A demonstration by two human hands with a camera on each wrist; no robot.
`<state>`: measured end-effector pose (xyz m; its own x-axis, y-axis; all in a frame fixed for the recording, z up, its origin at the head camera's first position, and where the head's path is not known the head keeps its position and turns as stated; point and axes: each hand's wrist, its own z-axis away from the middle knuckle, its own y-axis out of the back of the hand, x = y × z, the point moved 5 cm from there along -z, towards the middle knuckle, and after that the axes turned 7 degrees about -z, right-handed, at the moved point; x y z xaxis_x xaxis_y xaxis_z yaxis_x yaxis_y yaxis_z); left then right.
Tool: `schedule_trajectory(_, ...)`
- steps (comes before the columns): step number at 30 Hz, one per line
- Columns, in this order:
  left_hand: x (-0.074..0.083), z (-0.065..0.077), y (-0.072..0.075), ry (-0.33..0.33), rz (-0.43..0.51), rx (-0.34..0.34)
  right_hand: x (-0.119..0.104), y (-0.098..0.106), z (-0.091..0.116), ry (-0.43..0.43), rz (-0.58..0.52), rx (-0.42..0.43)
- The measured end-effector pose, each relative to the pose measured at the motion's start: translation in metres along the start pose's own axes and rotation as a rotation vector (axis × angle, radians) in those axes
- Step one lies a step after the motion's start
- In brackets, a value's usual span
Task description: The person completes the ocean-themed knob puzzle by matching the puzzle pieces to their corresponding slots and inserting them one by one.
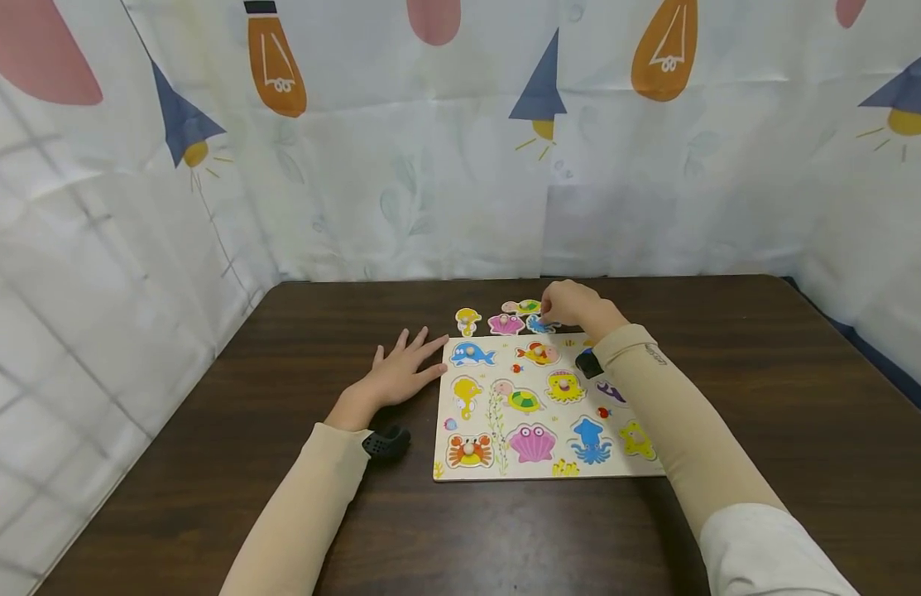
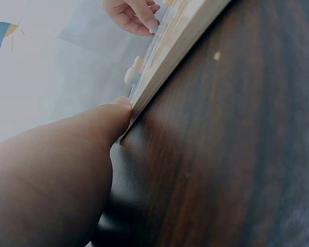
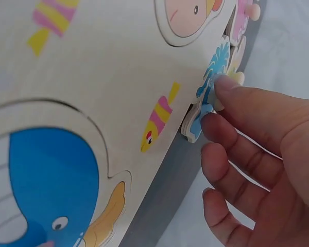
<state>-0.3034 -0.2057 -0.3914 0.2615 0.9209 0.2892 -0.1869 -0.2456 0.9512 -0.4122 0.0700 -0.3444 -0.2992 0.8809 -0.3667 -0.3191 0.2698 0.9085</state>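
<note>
My right hand point(image 1: 575, 305) reaches over the far edge of a wooden peg puzzle board point(image 1: 447, 393). Its thumb and index finger pinch the knob of a blue squid puzzle piece point(image 3: 216, 64), which lies against that edge; the other fingers curl loosely below. Spread flat at the board's left side, my left hand point(image 1: 400, 371) touches the edge with its fingertips and thumb point(image 2: 121, 110). Beside the squid piece lie a pink shell piece point(image 1: 506, 324), a green turtle piece point(image 1: 531, 307) and a yellow seahorse piece point(image 1: 467, 321).
Knobbed pieces sit in the board, among them a whale point(image 1: 472, 354), a red fish point(image 1: 539, 353) and a crab point(image 1: 470, 451). Dark brown table point(image 1: 534, 538) surrounds the board. A patterned curtain point(image 1: 460, 165) hangs behind the table.
</note>
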Motion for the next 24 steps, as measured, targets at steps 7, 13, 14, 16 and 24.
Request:
schedule_trajectory(7, 0.0, 0.001, 0.003, 0.003, 0.003, 0.003, 0.0, 0.0, -0.001, -0.011, -0.023, 0.002)
schedule_trajectory(13, -0.001, 0.002, 0.002, 0.006, 0.005, 0.001, 0.0, -0.002, -0.002, 0.002, -0.005, 0.007)
schedule_trajectory(14, -0.001, 0.002, 0.002, 0.006, 0.006, 0.001, 0.0, -0.002, -0.003, 0.004, 0.003, 0.009)
schedule_trajectory(16, -0.001, 0.002, 0.001, 0.006, 0.009, -0.002, 0.001, -0.002, -0.003, 0.003, 0.008, 0.016)
schedule_trajectory(24, 0.0, 0.0, 0.001, 0.005, -0.005, -0.007, 0.008, 0.011, 0.006, 0.03, -0.008, 0.082)
